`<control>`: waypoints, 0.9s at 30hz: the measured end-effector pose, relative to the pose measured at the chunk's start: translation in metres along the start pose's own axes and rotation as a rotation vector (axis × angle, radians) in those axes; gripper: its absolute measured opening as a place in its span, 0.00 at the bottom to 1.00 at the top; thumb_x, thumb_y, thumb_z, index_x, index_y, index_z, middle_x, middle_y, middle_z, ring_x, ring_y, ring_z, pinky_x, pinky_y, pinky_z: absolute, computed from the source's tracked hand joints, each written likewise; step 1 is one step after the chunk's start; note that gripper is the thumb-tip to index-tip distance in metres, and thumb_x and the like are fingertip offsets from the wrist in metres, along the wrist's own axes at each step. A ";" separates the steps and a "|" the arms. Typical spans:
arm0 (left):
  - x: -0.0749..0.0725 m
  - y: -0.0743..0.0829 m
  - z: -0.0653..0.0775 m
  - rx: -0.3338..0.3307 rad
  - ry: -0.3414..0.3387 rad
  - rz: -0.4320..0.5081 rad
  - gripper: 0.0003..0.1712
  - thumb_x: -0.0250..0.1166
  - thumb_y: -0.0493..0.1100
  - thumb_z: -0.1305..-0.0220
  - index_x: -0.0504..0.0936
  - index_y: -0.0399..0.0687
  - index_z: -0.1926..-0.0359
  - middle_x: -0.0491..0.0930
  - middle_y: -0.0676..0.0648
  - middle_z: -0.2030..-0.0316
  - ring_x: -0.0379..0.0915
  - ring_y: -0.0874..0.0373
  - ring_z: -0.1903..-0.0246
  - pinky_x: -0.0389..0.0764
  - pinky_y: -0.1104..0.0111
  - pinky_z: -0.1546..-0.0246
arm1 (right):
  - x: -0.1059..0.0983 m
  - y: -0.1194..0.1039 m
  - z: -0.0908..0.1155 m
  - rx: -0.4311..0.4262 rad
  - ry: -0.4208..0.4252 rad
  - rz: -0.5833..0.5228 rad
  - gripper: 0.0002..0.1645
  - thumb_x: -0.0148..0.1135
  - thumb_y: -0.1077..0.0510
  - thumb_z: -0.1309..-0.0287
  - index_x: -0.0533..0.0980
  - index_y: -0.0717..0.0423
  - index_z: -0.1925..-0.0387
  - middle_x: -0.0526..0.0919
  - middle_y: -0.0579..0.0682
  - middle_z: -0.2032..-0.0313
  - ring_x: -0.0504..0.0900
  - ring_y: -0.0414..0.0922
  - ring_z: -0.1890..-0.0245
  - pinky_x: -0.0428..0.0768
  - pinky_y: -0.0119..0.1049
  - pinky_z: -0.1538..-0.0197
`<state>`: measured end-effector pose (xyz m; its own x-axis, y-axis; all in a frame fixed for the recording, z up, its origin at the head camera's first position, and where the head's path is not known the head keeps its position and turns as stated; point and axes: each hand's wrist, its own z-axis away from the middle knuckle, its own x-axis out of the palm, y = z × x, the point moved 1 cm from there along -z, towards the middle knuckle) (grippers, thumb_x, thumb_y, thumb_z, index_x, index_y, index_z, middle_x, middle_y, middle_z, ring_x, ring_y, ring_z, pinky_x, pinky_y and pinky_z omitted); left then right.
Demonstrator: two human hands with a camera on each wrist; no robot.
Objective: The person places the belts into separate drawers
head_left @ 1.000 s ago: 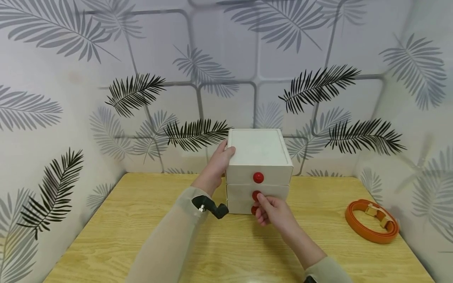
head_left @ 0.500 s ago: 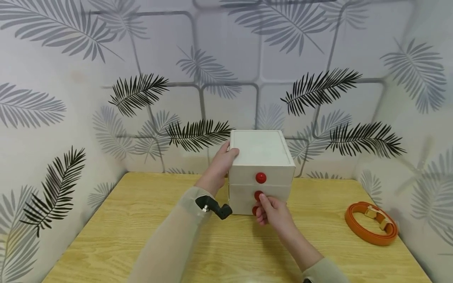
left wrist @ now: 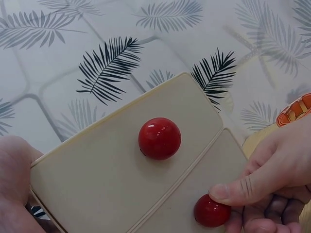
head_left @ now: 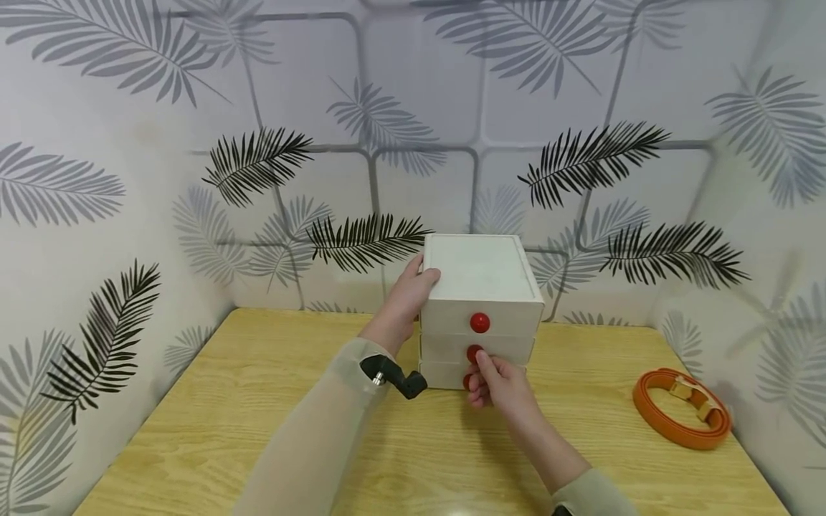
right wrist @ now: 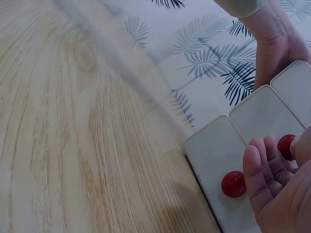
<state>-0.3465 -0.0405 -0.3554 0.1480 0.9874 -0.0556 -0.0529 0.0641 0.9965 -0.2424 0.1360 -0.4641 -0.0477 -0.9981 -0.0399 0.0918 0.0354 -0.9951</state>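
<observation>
White drawer cabinet (head_left: 480, 269) sits on our wood-grain desk (head_left: 258, 408), just off centre toward 4 o'clock in the head view. Three stacked fronts, looking flush, one red knob each: top knob (head_left: 480, 322), middle knob (head_left: 474, 352), bottom knob (head_left: 467, 382).

Dial centred on the cabinet: our left hand (head_left: 406, 297) is at 9 o'clock, gripping the side, thumb over the top edge, fingers mostly hidden. Our right hand (head_left: 508, 391) is at 5 o'clock, pinching the middle knob, other fingers curled close beside the bottom knob; we can't tell if they touch it.

Coiled orange belt (head_left: 677, 433) at 4 o'clock, well apart from the cabinet. Black bracket (head_left: 390, 376) on our left wrist. Leaf-print wallpaper (head_left: 426, 100) at 12 o'clock, behind the desk.
</observation>
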 end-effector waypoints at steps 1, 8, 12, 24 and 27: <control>0.000 0.000 0.000 0.002 -0.003 -0.001 0.40 0.54 0.53 0.15 0.52 0.64 0.09 0.55 0.44 0.13 0.54 0.38 0.18 0.61 0.37 0.23 | -0.001 0.000 0.000 0.004 -0.001 -0.003 0.28 0.51 0.47 0.10 0.79 0.71 0.52 0.82 0.53 0.71 0.82 0.44 0.72 0.84 0.34 0.66; 0.000 0.002 -0.004 -0.016 -0.006 0.002 0.39 0.55 0.52 0.15 0.54 0.64 0.10 0.57 0.42 0.15 0.58 0.36 0.21 0.64 0.37 0.26 | -0.003 0.001 -0.002 -0.006 -0.012 0.012 0.29 0.53 0.46 0.11 0.80 0.71 0.52 0.82 0.52 0.72 0.81 0.44 0.73 0.84 0.35 0.67; 0.001 0.004 -0.005 -0.054 -0.013 0.028 0.40 0.55 0.50 0.16 0.54 0.64 0.10 0.56 0.41 0.15 0.56 0.35 0.21 0.62 0.35 0.26 | -0.004 0.002 -0.002 -0.017 -0.024 0.025 0.29 0.53 0.45 0.11 0.80 0.70 0.52 0.81 0.52 0.73 0.80 0.44 0.75 0.84 0.36 0.68; 0.002 -0.002 -0.005 -0.031 -0.032 -0.056 0.39 0.51 0.57 0.15 0.55 0.58 0.11 0.62 0.40 0.18 0.63 0.37 0.25 0.66 0.37 0.27 | -0.011 0.004 0.004 -0.033 -0.082 0.067 0.26 0.53 0.48 0.11 0.81 0.70 0.53 0.81 0.53 0.73 0.79 0.47 0.74 0.84 0.36 0.67; 0.000 -0.003 -0.006 -0.024 -0.033 -0.069 0.39 0.50 0.58 0.14 0.53 0.58 0.10 0.60 0.40 0.17 0.61 0.37 0.23 0.64 0.37 0.26 | -0.014 0.005 0.005 -0.022 -0.092 0.090 0.26 0.54 0.48 0.12 0.81 0.69 0.54 0.81 0.54 0.73 0.79 0.47 0.73 0.83 0.37 0.66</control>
<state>-0.3518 -0.0396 -0.3585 0.1849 0.9751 -0.1221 -0.0648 0.1361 0.9886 -0.2359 0.1502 -0.4678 0.0511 -0.9913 -0.1216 0.0698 0.1250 -0.9897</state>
